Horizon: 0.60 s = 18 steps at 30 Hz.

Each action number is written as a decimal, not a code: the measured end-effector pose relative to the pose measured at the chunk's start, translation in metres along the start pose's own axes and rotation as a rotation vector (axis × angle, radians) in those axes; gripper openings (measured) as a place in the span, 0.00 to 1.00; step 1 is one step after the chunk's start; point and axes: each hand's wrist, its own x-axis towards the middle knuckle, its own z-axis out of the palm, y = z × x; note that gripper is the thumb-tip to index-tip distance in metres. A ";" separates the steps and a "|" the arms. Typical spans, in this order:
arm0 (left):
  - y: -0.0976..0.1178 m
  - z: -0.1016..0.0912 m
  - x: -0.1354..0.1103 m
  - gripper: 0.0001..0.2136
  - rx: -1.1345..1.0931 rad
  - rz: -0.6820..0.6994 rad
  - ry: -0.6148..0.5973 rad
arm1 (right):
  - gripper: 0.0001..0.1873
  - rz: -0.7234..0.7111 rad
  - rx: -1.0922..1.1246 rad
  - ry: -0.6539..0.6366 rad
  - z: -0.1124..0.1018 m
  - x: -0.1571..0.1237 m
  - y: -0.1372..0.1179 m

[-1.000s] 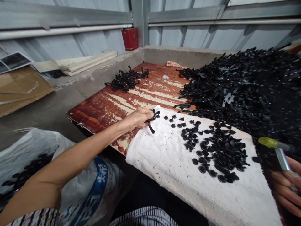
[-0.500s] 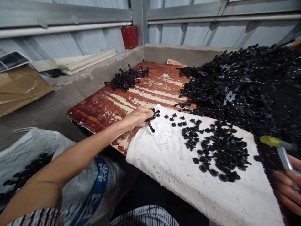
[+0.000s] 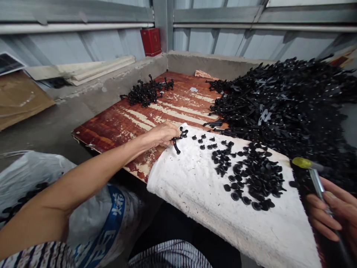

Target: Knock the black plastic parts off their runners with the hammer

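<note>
My left hand (image 3: 162, 134) reaches to the near left corner of a thick white pad (image 3: 212, 201) and pinches a black branched plastic sprue (image 3: 178, 139) that rests on the pad. Several small round black caps (image 3: 251, 175) lie scattered on the pad's middle and right. At the lower right, my right hand (image 3: 331, 212) is closed round the metal shaft of a small hammer with a yellow head (image 3: 302, 162), held over the pad's right edge.
A large heap of black sprues (image 3: 292, 104) fills the right of the worn red board (image 3: 134, 123). A smaller black pile (image 3: 146, 93) lies at the board's far left. A white sack with black parts (image 3: 33, 178) sits at lower left; a red box (image 3: 150, 41) stands against the wall.
My right hand with the hammer has come further into view from the right edge. The left hand keeps its pinch on the sprue. The view shifted slightly.
</note>
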 end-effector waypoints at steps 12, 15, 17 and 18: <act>0.010 -0.002 -0.001 0.13 0.046 -0.124 -0.007 | 0.25 -0.974 -0.805 -0.319 0.087 -0.023 -0.046; 0.017 -0.002 -0.005 0.14 0.083 -0.159 0.011 | 0.25 -1.235 -0.947 -0.433 0.136 -0.019 -0.054; 0.019 -0.001 -0.005 0.14 0.073 -0.159 0.013 | 0.27 -1.281 -0.965 -0.422 0.158 -0.017 -0.056; 0.018 -0.001 -0.004 0.15 0.067 -0.157 0.014 | 0.27 -1.289 -0.960 -0.403 0.165 -0.016 -0.058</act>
